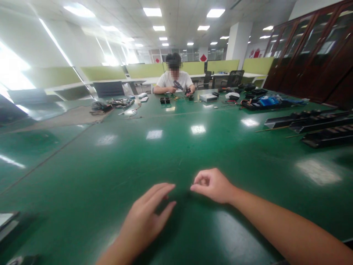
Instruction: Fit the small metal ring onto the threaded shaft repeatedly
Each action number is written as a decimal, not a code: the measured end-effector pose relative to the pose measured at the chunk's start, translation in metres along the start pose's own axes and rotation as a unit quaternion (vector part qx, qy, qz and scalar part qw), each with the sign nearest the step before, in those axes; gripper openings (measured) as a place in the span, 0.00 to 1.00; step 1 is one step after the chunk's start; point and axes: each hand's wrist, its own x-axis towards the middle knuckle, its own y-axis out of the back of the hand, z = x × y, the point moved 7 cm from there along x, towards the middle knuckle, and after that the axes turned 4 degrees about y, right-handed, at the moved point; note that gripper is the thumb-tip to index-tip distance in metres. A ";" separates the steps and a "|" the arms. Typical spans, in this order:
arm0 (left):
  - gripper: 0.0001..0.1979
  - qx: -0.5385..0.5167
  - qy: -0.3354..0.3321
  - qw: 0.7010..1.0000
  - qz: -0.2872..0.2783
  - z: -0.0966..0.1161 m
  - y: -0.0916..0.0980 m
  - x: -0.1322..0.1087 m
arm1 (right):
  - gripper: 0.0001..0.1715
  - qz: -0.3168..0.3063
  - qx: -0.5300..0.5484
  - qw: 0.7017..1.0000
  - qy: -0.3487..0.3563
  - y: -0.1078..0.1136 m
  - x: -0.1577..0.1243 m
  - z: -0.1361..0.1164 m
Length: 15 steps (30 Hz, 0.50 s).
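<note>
Over the green table, my left hand has its thumb and fingers apart, with nothing between them. To its right, my right hand is curled, thumb and index finger pinched together. A tiny dark bit shows at those fingertips, too small to name. The two hands face each other with a short gap of green tabletop between them.
Across the table sits a person holding a drill-like tool. Black blocks, a white box and piled tools lie at the far side. Long black rails lie at right; a flat object at left.
</note>
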 end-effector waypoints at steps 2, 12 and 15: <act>0.22 -0.024 -0.036 0.998 -0.047 0.020 -0.034 0.020 | 0.15 -0.016 0.019 1.000 -0.002 -0.004 -0.001 0.002; 0.10 -0.012 -0.017 0.995 -0.102 0.012 -0.055 0.038 | 0.12 -0.051 -0.029 0.997 0.041 -0.009 -0.001 -0.005; 0.13 0.027 0.025 0.999 -0.032 -0.015 -0.013 0.020 | 0.12 -0.051 -0.048 0.996 0.051 -0.008 -0.001 -0.009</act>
